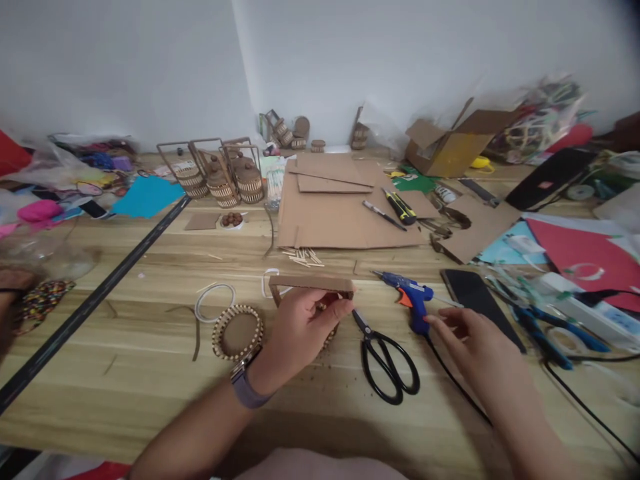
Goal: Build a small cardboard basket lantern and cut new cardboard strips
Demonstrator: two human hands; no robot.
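Note:
My left hand [305, 323] pinches a bent brown cardboard strip [310, 285] by its right corner. Behind that hand, a small round woven piece is mostly hidden. My right hand [475, 343] is at the handle of a blue glue gun [417, 303], its fingers loosely curled and apart, a fingertip at or just beside the grip. Between my hands lie black-handled scissors [387, 367], blades toward the cardboard strip. Just left of my left wrist sits a round shallow basket [237, 332] with a beaded-looking rim, near a white ring [215, 303].
Finished handled baskets [225, 180] stand at the back left. Cardboard sheets [340, 220] carry a pen [384, 215] and a yellow cutter [400, 207]. A phone [480, 303], pliers [547, 330] and a power strip [595, 307] lie right. Another person's arm [13, 287] shows at far left.

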